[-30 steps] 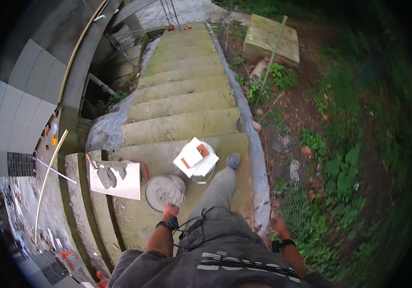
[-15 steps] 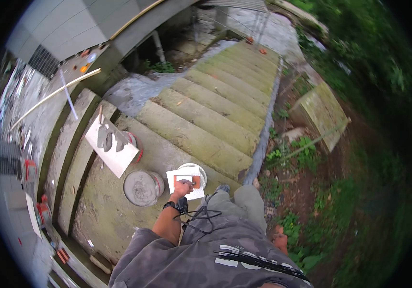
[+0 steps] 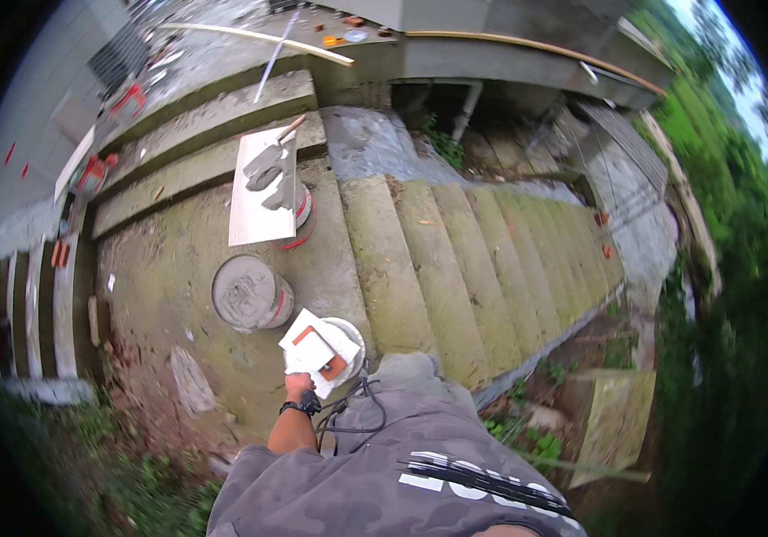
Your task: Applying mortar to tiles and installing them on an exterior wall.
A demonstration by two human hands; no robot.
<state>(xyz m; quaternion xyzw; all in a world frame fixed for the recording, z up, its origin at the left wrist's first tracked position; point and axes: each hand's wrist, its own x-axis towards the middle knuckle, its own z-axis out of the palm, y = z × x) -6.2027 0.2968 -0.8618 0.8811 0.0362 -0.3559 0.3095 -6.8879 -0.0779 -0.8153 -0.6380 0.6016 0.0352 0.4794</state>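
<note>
My left hand (image 3: pixel 298 386), with a black watch on its wrist, is closed at the near edge of a small white square piece (image 3: pixel 313 350). Partly under that piece is a reddish-brown flat rectangular piece (image 3: pixel 336 366); whether the two are joined I cannot tell. Both are over a larger white tile-like sheet (image 3: pixel 341 339) on a round white bucket (image 3: pixel 357 333). A dark cord (image 3: pixel 368 387) hangs beside my wrist. Just beyond stands a bucket of grey mortar (image 3: pixel 246 285). My right hand is out of the picture.
Past the mortar bucket, a white board (image 3: pixel 250 210) with grey mortar dabs and a wooden-handled trowel (image 3: pixel 291 127) rests over a red-and-white bucket (image 3: pixel 303 224). Mossy concrete steps (image 3: pixel 429 268) run off to the right. A wooden slab (image 3: pixel 612 416) leans beyond their edge.
My view has swung, so the steps now lie to the right. My left hand has moved from above the reddish-brown piece to the near edge of the white square piece. My right hand has left the view.
</note>
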